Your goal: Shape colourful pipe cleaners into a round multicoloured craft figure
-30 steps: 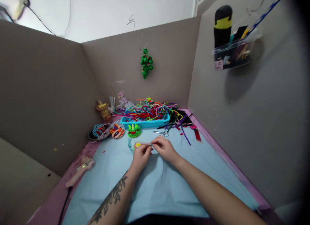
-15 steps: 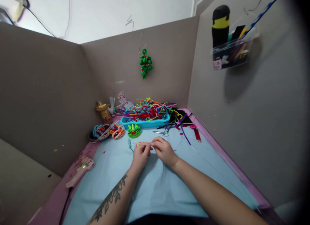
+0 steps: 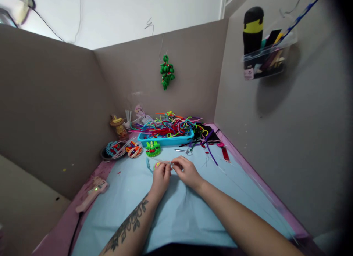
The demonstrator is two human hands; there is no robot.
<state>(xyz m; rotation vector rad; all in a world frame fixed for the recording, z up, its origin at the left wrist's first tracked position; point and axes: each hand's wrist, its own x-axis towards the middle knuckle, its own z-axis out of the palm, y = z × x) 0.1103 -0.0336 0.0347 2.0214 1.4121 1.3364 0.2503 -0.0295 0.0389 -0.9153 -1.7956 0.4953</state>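
My left hand [image 3: 161,174] and my right hand [image 3: 186,171] meet over the middle of the blue cloth, fingers pinched. Between their fingertips runs a thin pale pipe cleaner [image 3: 160,161], its free end pointing left. A small yellow and pink fuzzy piece [image 3: 157,165] shows partly behind my left fingers; whether I hold it too is hidden. Just left of it a light blue pipe cleaner [image 3: 148,164] curves down. Beyond my hands sits a green fuzzy dragon-like face [image 3: 153,149], and scissors [image 3: 183,151] lie flat near my right hand.
A blue tray [image 3: 165,141] heaped with colourful pipe cleaners stands at the back. Left are an orange and white fuzzy ring [image 3: 134,150], a dark bowl [image 3: 106,158] and a pink glue gun [image 3: 92,197]. Grey panels [image 3: 154,76] enclose the table; a clear bin [image 3: 263,63] hangs at right.
The pale pipe cleaner has tilted, its left end now higher. My fingers have shifted slightly along it. The whole view has moved a little; the other things rest as before.
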